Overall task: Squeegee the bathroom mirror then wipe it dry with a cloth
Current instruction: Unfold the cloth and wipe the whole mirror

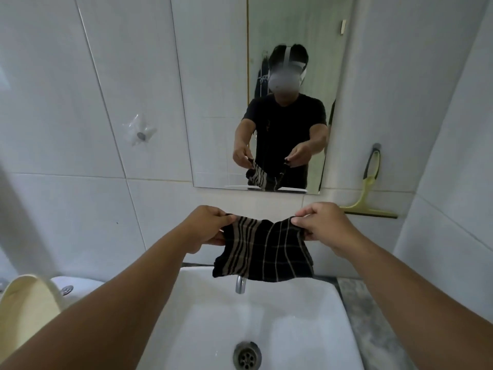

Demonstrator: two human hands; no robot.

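Bare forearms reach in from the lower corners, over a white glazed basin [266,316] with a round perforated metal drain [247,357]. Left hand [205,228] and right hand [324,225] each pinch an upper corner of the cloth [262,252], fingers closed on it, stretching its top edge between them. Cloth is soft, dark, woven, with pale tan stripes and a thin check; it hangs slack above the chrome tap spout [241,284], its lower edge covering the tap's top. Frameless rectangular mirror [213,89] on the wall behind, above the hands, apart from the cloth. Squeegee [369,188] hangs on the wall right of the mirror: pale yellow plastic body, grey grip, dark blade at the bottom. Walls in large glossy white tiles with thin grout lines. Cream rounded tub rim [32,287] at lower left. Mottled grey stone ledge [373,316] right of the basin.
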